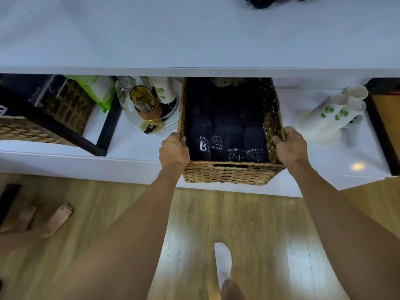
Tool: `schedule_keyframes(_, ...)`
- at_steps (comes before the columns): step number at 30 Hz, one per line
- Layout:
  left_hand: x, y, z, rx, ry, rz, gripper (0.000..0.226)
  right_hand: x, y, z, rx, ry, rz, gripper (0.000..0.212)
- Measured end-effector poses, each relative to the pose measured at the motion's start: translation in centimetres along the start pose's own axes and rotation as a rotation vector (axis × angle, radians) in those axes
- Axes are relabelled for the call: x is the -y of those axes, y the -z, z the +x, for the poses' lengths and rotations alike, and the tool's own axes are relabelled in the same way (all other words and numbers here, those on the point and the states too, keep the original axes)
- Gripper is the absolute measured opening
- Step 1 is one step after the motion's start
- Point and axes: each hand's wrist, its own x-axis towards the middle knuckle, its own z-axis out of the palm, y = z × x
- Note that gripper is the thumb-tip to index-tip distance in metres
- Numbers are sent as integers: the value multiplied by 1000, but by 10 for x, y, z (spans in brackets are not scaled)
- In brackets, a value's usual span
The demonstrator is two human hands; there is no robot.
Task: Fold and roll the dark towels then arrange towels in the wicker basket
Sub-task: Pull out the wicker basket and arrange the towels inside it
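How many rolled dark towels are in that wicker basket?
4 show clearly in the woven wicker basket, in a front row. More may lie hidden in the dark behind them.

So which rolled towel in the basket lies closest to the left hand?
The leftmost dark towel, with the large white B logo, right beside the left hand.

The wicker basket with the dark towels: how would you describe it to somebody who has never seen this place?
Look at the low white shelf under the white counter. The wicker basket sits in its middle, held at both sides by the left hand and right hand. Only this basket holds rolled dark towels with white logos.
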Motion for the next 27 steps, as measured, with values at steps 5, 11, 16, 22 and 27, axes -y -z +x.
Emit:
schedule_keyframes(5,28,43,-57,56,-32,-50,24,4,30,-86,-12,-4,14,11)
schedule_keyframes(11,70,129,-151,49,-102,-90,22,27,82,-219,-22,38,6,12)
schedule_keyframes(16,96,232,-228,-43,-140,-37,13,57,120,-324,52,52,56,4)
schedule_keyframes(22,107,347,-286,-161,-161,-108,11,121,173,-404,153,170,165,24)
schedule_keyframes(27,88,426,-301,-257,-207,-173,13,187,216,-433,131,333,227,24)
